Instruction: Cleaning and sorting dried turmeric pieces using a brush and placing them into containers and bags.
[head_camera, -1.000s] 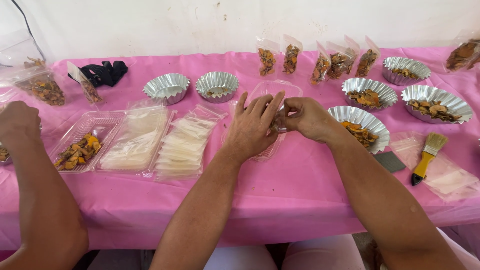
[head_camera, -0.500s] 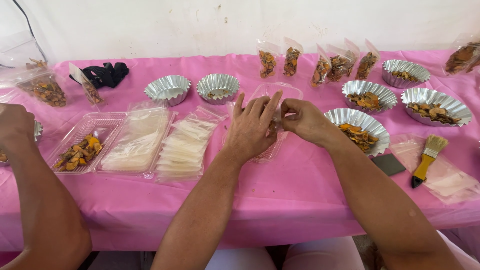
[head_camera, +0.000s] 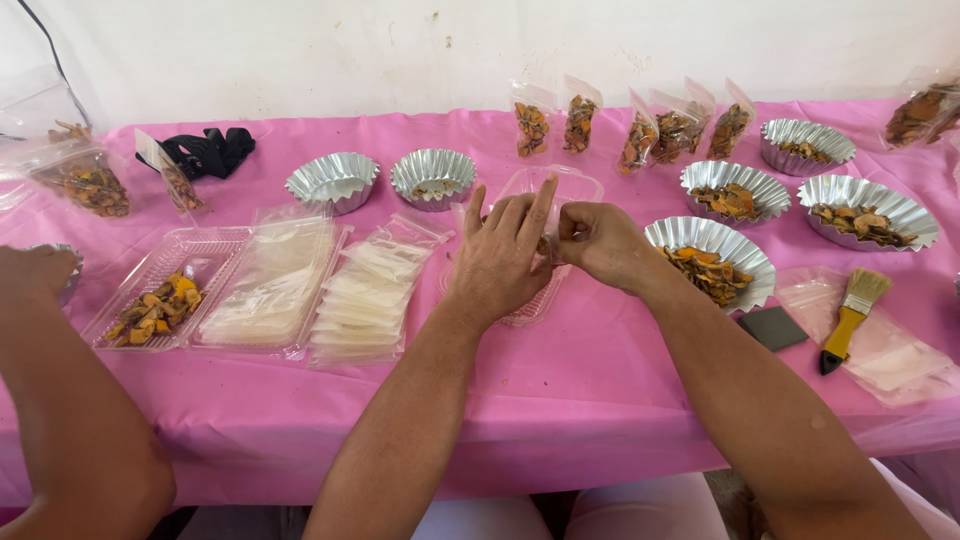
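Head view: little has changed over the last second, as both hands are kept together over the clear plastic container (head_camera: 585, 187) mid-table. The left hand (head_camera: 505, 262) is spread open on it; the right hand (head_camera: 598, 243) is pinched shut, its contents hidden. A co-worker's arm (head_camera: 60, 400) stays at near left.

Bright even daylight, soft shadows, sharp focus, slight wide-angle edge stretch.

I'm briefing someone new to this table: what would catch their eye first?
The bright pink tablecloth first, then the two hands at its centre, left hand and right hand, meeting over a clear plastic container. Around them stand fluted foil cups, some holding orange-brown dried pieces, and a row of small filled pouches along the back.
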